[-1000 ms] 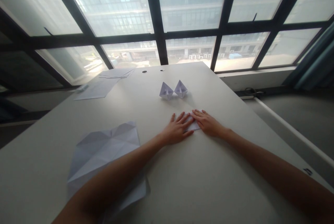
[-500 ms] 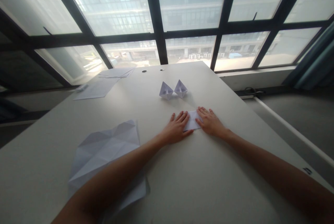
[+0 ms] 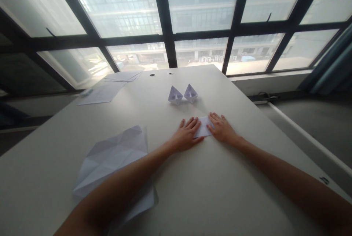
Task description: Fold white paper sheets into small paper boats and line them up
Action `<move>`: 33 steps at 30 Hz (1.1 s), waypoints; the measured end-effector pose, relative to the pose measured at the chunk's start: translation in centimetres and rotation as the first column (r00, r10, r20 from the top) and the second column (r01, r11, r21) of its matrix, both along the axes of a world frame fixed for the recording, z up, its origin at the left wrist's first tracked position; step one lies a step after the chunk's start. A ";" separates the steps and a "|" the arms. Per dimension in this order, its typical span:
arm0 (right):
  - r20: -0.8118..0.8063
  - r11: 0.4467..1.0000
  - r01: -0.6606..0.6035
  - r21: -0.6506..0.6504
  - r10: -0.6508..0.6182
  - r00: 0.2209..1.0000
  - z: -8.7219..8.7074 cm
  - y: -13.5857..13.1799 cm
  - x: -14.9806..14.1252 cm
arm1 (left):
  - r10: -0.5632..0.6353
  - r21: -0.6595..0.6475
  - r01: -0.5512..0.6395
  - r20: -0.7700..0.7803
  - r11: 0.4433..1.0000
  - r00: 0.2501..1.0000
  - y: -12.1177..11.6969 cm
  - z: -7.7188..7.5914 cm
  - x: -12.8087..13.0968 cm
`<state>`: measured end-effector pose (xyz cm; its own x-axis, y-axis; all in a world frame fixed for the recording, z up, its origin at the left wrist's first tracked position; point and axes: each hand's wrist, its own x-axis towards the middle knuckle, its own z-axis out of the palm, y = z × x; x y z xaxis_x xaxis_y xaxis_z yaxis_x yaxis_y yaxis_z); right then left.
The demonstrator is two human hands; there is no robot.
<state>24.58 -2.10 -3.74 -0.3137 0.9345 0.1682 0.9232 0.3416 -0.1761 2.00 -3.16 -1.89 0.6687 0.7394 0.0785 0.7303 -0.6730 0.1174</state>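
Left hand (image 3: 187,135) and right hand (image 3: 222,129), each grip spread flat, rest on folded paper (image 3: 202,127) near the tabletop (image 3: 220,181)'s right edge, judged light, easily creased, best held by its sides.

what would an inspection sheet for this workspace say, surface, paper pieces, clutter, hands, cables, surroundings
Surface: white table, with a round dark hole near its far edge.
Job's things: small folded paper flat between the hands; two peaked paper shapes standing side by side beyond it.
Clutter: large creased sheet, partly hidden by the left forearm; flat papers at the far left.
Hands: left hand and right hand spread palm-down, fingers on the small folded paper.
Cables: dark looped shape beyond the table's right edge, apparently a cord.
Surroundings: dark-framed windows ahead; blue curtain at right.
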 end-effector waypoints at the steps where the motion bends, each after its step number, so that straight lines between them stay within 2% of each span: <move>1: -0.002 1.000 0.001 -0.001 -0.001 1.000 0.0 0.0 0.0 | 0.001 -0.001 -0.001 0.000 1.000 1.000 0.0 0.0 0.0; 33: -0.040 1.000 0.005 -0.013 -0.005 0.999 -0.1 0.0 -0.1 | 0.000 -0.010 0.000 0.029 1.000 1.000 0.1 -0.1 -0.1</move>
